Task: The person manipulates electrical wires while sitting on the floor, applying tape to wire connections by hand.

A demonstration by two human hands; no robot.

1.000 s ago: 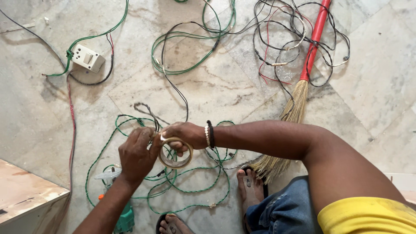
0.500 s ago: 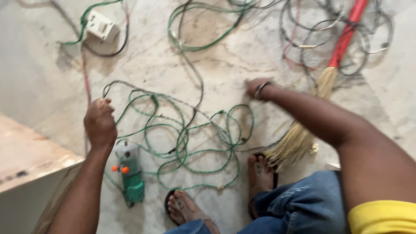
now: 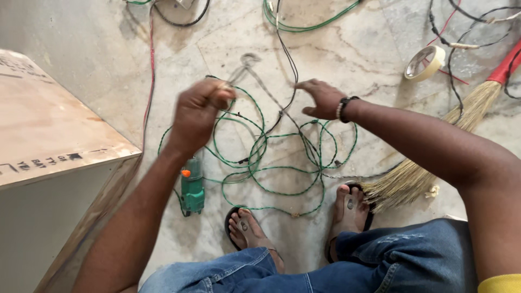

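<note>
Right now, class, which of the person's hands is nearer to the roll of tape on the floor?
Right. The right hand is spread over the green wire, left of the tape roll; the left hand is farther left, beyond the wire loops.

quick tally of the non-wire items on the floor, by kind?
Tape roll: 1
Broom: 1
Green hand tool: 1
Plywood box: 1
Total: 4
Left hand and right hand are over the green wire.

Left hand (image 3: pixel 199 111) motion-blurred, fingers' grip unclear
</note>
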